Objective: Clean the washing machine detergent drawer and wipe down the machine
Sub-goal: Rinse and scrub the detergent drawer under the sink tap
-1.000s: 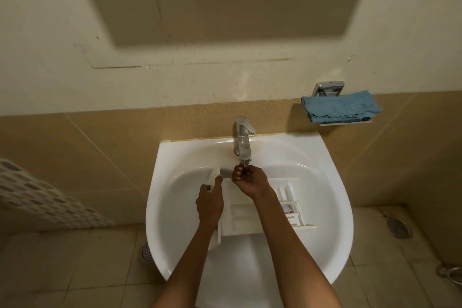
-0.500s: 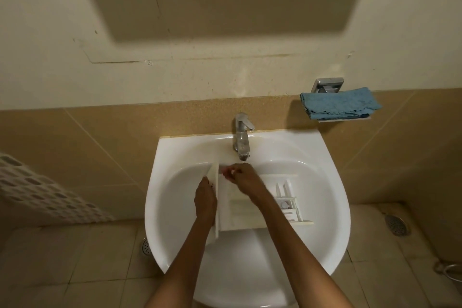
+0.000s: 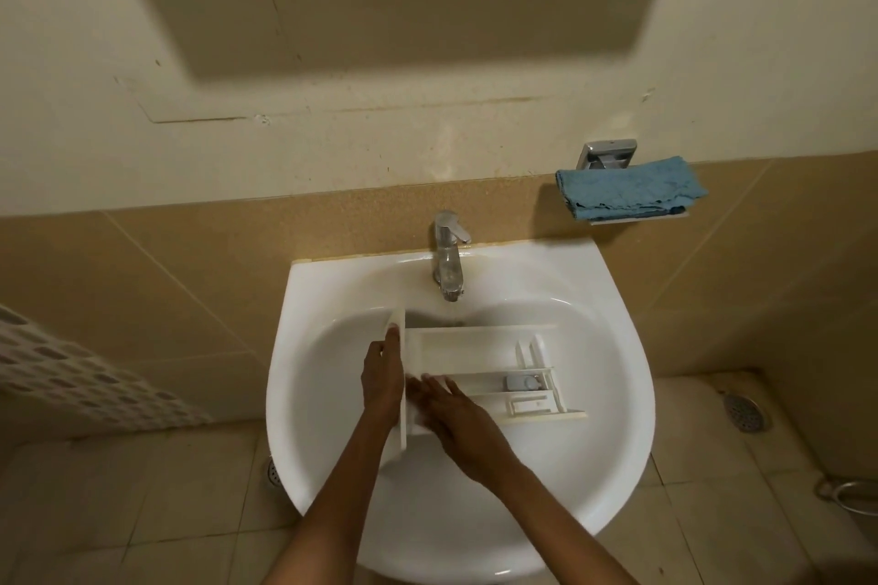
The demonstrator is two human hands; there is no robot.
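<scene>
White plastic detergent drawer (image 3: 465, 347) lay in the white ceramic sink (image 3: 332, 394). The left hand (image 3: 382, 375) gripped its front panel, fingers partly hidden; the right hand (image 3: 456, 413) reached inside it, blurred fingers straight.

No text, label, brand, number or sign could be read in the view. Any marking on the white plastic detergent drawer (image 3: 475, 354) lying in the basin, or on the chrome tap (image 3: 448, 252) above it, was too small and too dim to make out.
</scene>
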